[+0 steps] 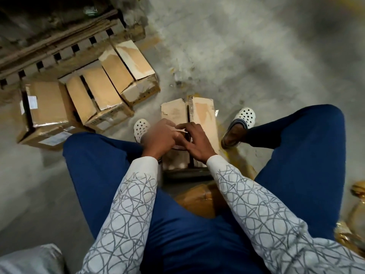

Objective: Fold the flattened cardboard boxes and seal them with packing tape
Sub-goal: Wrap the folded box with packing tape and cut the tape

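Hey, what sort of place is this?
Likely a warehouse or packing area: a bare concrete floor, a wooden pallet stacked with flattened cardboard, and assembled cardboard boxes lined up beside it.

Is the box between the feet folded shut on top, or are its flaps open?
Folded shut: the box has both top flaps lying flat, meeting at a middle seam. Taped or not, cannot tell.

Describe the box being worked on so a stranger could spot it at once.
Find the seated person's white clogs. The box between them sits under the left hand and right hand, which hold a pale tape strip. Unlike the row of boxes to the left, it stands alone.
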The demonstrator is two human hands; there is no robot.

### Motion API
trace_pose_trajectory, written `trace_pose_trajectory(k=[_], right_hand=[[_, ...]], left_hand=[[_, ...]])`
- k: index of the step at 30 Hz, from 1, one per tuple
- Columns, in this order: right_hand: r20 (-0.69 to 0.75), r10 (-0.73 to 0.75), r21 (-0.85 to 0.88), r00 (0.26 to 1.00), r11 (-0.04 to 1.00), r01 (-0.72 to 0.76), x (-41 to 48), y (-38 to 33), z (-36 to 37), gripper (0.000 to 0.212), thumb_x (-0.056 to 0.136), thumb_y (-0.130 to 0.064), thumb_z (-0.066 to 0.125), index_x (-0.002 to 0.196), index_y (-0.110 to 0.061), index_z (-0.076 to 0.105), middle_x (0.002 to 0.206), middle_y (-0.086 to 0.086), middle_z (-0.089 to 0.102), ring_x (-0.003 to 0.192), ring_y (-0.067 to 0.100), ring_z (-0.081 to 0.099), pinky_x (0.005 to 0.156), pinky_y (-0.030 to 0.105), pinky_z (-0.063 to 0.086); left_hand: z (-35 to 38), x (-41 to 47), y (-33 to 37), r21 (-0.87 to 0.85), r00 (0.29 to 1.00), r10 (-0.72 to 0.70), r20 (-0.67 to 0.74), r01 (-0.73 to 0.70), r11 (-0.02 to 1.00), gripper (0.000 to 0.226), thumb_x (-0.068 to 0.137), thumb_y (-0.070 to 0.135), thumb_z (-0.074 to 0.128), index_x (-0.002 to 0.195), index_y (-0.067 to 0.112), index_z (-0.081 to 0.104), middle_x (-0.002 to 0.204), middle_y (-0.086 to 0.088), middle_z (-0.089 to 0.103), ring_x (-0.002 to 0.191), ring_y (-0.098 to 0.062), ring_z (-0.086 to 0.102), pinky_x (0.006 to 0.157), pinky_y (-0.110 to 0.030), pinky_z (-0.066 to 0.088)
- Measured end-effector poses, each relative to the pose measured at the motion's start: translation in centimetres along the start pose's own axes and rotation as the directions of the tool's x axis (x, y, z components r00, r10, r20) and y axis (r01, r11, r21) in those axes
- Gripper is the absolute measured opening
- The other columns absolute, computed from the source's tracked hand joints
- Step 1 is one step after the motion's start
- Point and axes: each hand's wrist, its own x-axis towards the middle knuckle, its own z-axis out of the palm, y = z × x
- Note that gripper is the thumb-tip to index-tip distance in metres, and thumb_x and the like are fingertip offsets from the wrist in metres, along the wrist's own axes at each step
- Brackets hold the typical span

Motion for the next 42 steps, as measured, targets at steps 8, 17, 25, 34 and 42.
trace_pose_trajectory(k=[8, 17, 25, 34, 42], right_hand=[[0.105, 0.123, 0.068, 0.987, 0.989, -0.131, -2.5, -1.0, -2.9, 0.066, 0.077, -0.045, 0.083, 0.133, -0.032, 0.051, 0.097, -0.001, 0.063, 0.092, 0.016, 0.062, 0.080, 0.027, 0.052], [0.136, 0.248, 0.010, 0.959, 0.968, -0.251, -2.9, -1.1, -2.1, 0.063, 0.081, -0.059, 0.072, 0.137, -0.039, 0.050, 0.101, -0.002, 0.065, 0.091, 0.020, 0.065, 0.082, 0.033, 0.054], [0.079, 0.309, -0.154, 0.948, 0.943, -0.295, -3.2, -0.1, -2.8, 0.043, 0.089, -0.066, 0.054, 0.123, -0.042, 0.062, 0.099, 0.000, 0.075, 0.086, 0.024, 0.069, 0.082, 0.036, 0.056], [0.160, 0.470, -0.229, 0.868, 0.873, -0.430, -6.6, -0.4, -1.8, 0.063, 0.088, -0.072, 0.052, 0.129, -0.024, 0.057, 0.118, 0.009, 0.068, 0.103, 0.033, 0.063, 0.079, 0.034, 0.044], [0.191, 0.774, 0.023, 0.604, 0.611, -0.791, -4.5, 1.5, -0.5, 0.057, 0.096, -0.066, 0.041, 0.127, -0.022, 0.061, 0.127, 0.007, 0.065, 0.114, 0.033, 0.060, 0.105, 0.043, 0.043]], left_hand=[[0.2, -0.8, -0.3, 0.085, 0.999, 0.009, -0.043, -0.005, 0.996, 0.023, 0.085, 0.022, 0.076, 0.107, 0.027, 0.074, 0.093, 0.006, 0.072, 0.096, -0.017, 0.066, 0.091, -0.043, 0.055], [1.1, -0.4, 0.4, 0.015, 0.999, 0.035, -0.014, -0.035, 0.999, 0.003, 0.085, 0.011, 0.075, 0.087, 0.014, 0.076, 0.088, -0.001, 0.073, 0.085, -0.014, 0.065, 0.075, -0.025, 0.047], [1.3, 1.0, 0.0, -0.032, 1.000, 0.002, 0.026, -0.001, 0.999, 0.017, 0.088, 0.008, 0.072, 0.078, 0.021, 0.066, 0.083, 0.002, 0.068, 0.082, -0.019, 0.069, 0.078, -0.038, 0.059], [-4.3, 8.2, 3.1, 0.193, 0.975, 0.217, 0.044, -0.221, 0.956, 0.006, 0.088, 0.004, 0.066, 0.091, 0.007, 0.071, 0.092, -0.004, 0.071, 0.088, -0.019, 0.063, 0.078, -0.030, 0.049], [2.1, 16.4, 5.7, 0.338, 0.852, 0.269, 0.448, -0.440, 0.832, 0.010, 0.088, 0.017, 0.066, 0.090, 0.008, 0.069, 0.099, -0.017, 0.068, 0.102, -0.034, 0.060, 0.080, -0.036, 0.046]])
